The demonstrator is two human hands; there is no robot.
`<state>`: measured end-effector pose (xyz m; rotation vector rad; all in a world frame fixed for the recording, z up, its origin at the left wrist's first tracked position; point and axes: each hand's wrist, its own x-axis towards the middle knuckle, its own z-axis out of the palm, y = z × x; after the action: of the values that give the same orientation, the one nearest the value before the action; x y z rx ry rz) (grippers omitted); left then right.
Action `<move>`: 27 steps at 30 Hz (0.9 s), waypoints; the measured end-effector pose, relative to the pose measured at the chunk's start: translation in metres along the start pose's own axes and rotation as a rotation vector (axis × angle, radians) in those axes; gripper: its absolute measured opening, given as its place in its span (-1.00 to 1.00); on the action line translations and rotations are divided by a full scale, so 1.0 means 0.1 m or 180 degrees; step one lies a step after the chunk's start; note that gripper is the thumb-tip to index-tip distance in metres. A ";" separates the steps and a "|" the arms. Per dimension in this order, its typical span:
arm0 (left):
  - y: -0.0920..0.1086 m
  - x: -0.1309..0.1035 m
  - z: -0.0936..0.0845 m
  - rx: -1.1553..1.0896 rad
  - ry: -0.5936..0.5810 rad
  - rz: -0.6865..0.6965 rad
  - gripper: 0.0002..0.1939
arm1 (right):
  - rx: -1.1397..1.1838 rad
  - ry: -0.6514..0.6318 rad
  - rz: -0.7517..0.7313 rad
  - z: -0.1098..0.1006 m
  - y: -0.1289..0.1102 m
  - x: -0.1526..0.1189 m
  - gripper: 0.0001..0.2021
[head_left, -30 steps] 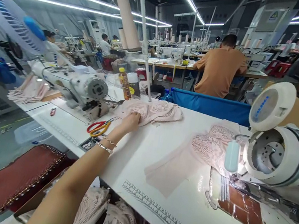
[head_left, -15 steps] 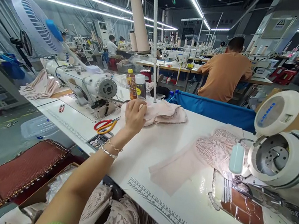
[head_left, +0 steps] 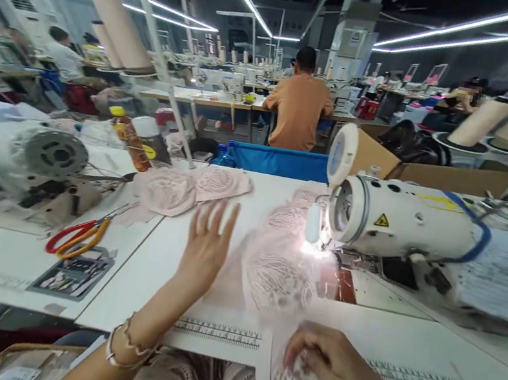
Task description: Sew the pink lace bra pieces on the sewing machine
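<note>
1. Pink lace piece [head_left: 275,279] under both hands on white table [head_left: 405,338], just left of sewing machine [head_left: 401,219]; spread flat, likely to line up for needle.
2. Left hand [head_left: 205,248] open, fingers wide, hovering over or brushing left edge of lace; motion blur, contact unclear.
3. Right hand [head_left: 332,361] curled at near table edge, pinching lower end of lace where it hangs off toward lap; grip looks closed on cloth.
4. Printed ruler strip [head_left: 219,332] along table edge, just beside left wrist.
5. Stack of pink lace pieces [head_left: 190,187] further left and back, within left reach, probably supply pile.
6. Red-and-yellow scissors [head_left: 77,236] on neighbouring table, well left of left hand.
7. Person in orange shirt [head_left: 298,107] seated far behind, back turned.
</note>
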<state>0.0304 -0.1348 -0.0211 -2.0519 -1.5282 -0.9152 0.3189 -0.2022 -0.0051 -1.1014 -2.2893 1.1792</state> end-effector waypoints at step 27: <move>1.12 -0.82 0.01 -0.3146 -0.2629 -0.2161 -0.39 | 0.1143 0.0496 0.0444 0.43 0.34 0.37 -0.59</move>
<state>0.1222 -0.2238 -0.0745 -2.8531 -2.7115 -1.3351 0.2868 -0.1849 -0.0599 -1.1783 -1.8185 1.4329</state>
